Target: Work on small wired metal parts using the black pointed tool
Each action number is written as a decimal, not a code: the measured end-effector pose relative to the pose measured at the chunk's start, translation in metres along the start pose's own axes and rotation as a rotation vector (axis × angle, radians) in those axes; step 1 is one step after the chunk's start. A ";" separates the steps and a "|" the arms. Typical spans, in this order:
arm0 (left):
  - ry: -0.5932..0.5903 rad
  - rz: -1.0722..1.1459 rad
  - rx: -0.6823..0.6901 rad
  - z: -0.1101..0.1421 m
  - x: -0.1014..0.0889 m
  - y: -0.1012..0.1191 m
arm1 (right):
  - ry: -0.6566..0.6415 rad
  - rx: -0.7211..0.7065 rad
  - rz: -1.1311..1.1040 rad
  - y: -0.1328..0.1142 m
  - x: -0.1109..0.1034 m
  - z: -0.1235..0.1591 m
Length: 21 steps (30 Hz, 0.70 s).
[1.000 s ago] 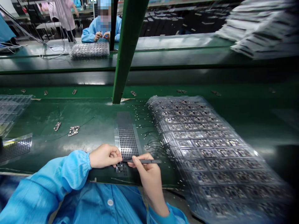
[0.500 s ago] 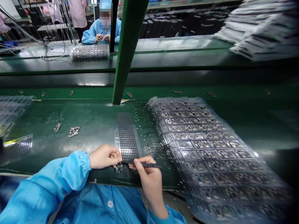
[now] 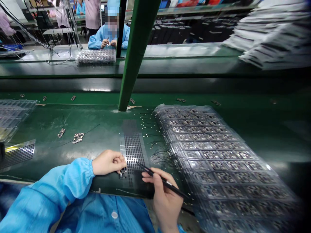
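Note:
Between the thumb and fingers of my left hand [image 3: 109, 162] is a small circuit board [image 3: 123, 173], held low over the near end of a sticker sheet. My right hand [image 3: 165, 194] grips a pair of black tweezers [image 3: 167, 183], whose tips point to the sheet. This clear sheet [image 3: 133, 147] carries rows of small dark rectangles and lies flat on the green bench. Whether the tweezer tips touch it or hold a piece, I cannot make out. Two more circuit boards, one larger [image 3: 78, 138] and one smaller [image 3: 61, 132], lie to the left with thin black wires.
Stacked clear trays [image 3: 213, 155] full of boards fill the right side, wires hanging off their left edge. A green post [image 3: 136, 55] rises from the bench. More trays [image 3: 14, 113] and another sheet [image 3: 20, 153] sit left. A co-worker [image 3: 99, 37] sits across the line.
My right hand has drawn back to the right and turned, so the tweezers have left the board and now angle over the sheet. My left hand stays nearly still with the board.

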<state>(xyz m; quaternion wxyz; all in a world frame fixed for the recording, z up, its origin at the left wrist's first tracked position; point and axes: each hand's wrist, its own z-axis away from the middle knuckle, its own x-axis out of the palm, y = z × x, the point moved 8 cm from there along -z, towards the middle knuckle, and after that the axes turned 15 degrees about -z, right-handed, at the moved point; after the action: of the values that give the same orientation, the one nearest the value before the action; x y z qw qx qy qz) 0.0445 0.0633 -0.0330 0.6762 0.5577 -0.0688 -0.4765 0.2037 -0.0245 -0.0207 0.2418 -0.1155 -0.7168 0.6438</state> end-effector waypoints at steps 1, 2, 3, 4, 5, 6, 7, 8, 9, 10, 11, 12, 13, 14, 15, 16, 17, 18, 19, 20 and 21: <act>-0.005 0.022 -0.006 0.000 0.000 0.000 | -0.015 0.031 -0.023 0.003 0.001 -0.001; -0.008 0.043 -0.009 0.000 0.000 0.000 | -0.044 0.075 -0.049 0.007 0.004 -0.001; -0.012 0.060 -0.010 0.000 0.000 0.000 | -0.081 0.124 -0.078 0.012 0.008 -0.001; -0.014 0.071 -0.008 0.000 0.000 0.001 | -0.107 0.170 -0.108 0.016 0.012 -0.001; -0.013 0.078 -0.005 0.000 0.000 0.001 | -0.115 0.207 -0.142 0.020 0.015 -0.001; -0.013 0.083 -0.004 0.000 0.000 0.001 | -0.109 0.240 -0.181 0.023 0.016 -0.001; -0.013 0.086 -0.004 0.000 0.000 0.001 | -0.089 0.271 -0.228 0.026 0.017 -0.002; -0.012 0.087 -0.006 0.000 -0.001 0.000 | -0.064 0.303 -0.280 0.027 0.016 -0.003; -0.010 0.087 -0.007 0.000 -0.001 0.000 | -0.038 0.336 -0.331 0.028 0.016 -0.004; -0.006 0.086 -0.009 -0.001 -0.002 -0.001 | -0.019 0.370 -0.371 0.029 0.015 -0.004; -0.001 0.085 -0.010 -0.001 -0.003 -0.002 | -0.011 0.401 -0.393 0.029 0.014 -0.005; 0.004 0.083 -0.009 -0.001 -0.004 -0.002 | -0.007 0.423 -0.399 0.029 0.013 -0.006; 0.009 0.081 -0.007 -0.001 -0.005 -0.002 | -0.010 0.435 -0.395 0.028 0.013 -0.006; 0.012 0.079 -0.004 -0.001 -0.005 -0.002 | -0.016 0.440 -0.389 0.027 0.012 -0.007; 0.013 0.079 -0.002 -0.001 -0.005 -0.002 | -0.025 0.443 -0.388 0.027 0.012 -0.007; 0.013 0.080 0.000 -0.001 -0.005 -0.003 | -0.035 0.447 -0.393 0.027 0.013 -0.007; 0.012 0.080 0.000 -0.001 -0.005 -0.003 | -0.046 0.455 -0.401 0.027 0.014 -0.006; 0.011 0.080 -0.002 -0.001 -0.004 -0.003 | -0.056 0.468 -0.405 0.028 0.016 -0.005; 0.012 0.079 -0.003 -0.001 -0.004 -0.003 | -0.067 0.482 -0.403 0.029 0.017 -0.004; 0.014 0.078 -0.006 -0.001 -0.004 -0.003 | -0.076 0.495 -0.393 0.031 0.019 -0.004; 0.017 0.077 -0.007 -0.001 -0.004 -0.003 | -0.083 0.503 -0.378 0.032 0.019 -0.003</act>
<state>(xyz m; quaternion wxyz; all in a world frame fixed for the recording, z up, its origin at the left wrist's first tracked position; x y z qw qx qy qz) 0.0415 0.0673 -0.0346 0.6966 0.5562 -0.0829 -0.4455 0.1841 -0.0080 -0.0479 0.3486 0.1095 -0.5529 0.7488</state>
